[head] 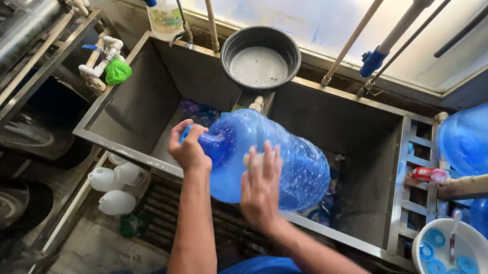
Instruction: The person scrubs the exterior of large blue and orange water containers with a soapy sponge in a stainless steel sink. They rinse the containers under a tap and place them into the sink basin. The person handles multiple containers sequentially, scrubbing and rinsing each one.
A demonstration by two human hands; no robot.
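A large blue water jug (271, 159) is held on its side over the front rim of a steel sink (142, 97). The left hand (188, 147) is closed around its neck; the right hand (260, 185) is pressed on its wall, fingers spread over what may be a sponge. The jug's wall is beaded with foam, so washing seems underway, rinsing undone. A dark basin (260, 57) is set on the back rim, a white bowl (458, 273) of blue caps to the right, white bottles (117, 188) on the floor.

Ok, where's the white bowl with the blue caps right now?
The white bowl sits at the bottom right of the head view, right of the metal sink, below the metal rack.
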